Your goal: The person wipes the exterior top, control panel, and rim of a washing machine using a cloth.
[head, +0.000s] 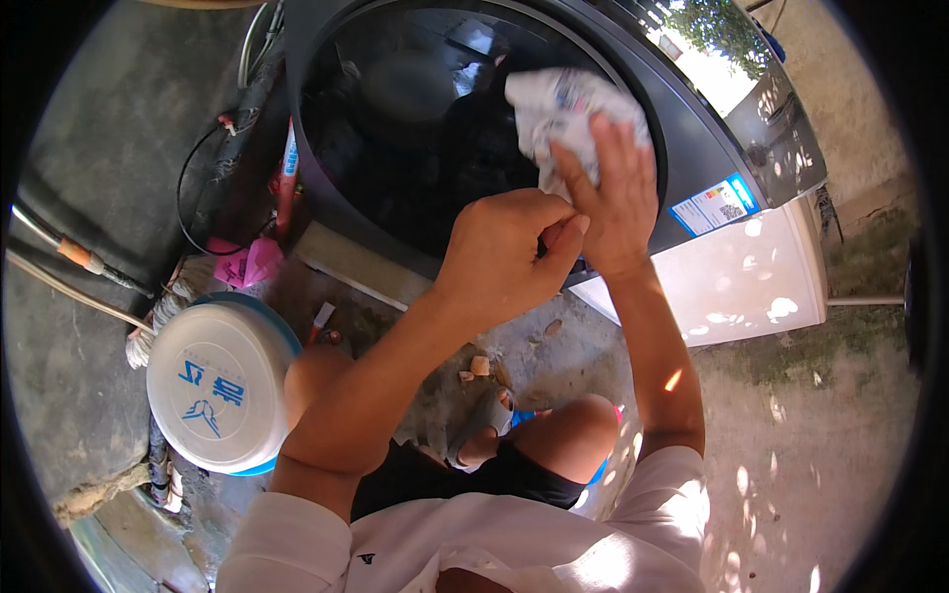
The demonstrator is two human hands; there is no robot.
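My right hand (619,196) lies spread over a crumpled white printed cloth (552,93), pressing it against the dark round glass door (400,141) of a front-loading washing machine (697,122). The cloth covers the right part of the glass, and its edge looks blurred. My left hand (504,256) is closed in front of the lower part of the door, its thumb and forefinger curled together beside the base of my right hand. No object shows in it, though the inside of the fist is partly hidden. A blue and white label (714,205) with a printed code sits on the machine's front.
At the left, a white round lid or basin (215,389) rests on a blue basin (285,322). Nearby are a pink plastic bag (252,263), a red tube (287,181) and pipes along the wall. Small stones (480,365) lie on the concrete floor between machine and feet.
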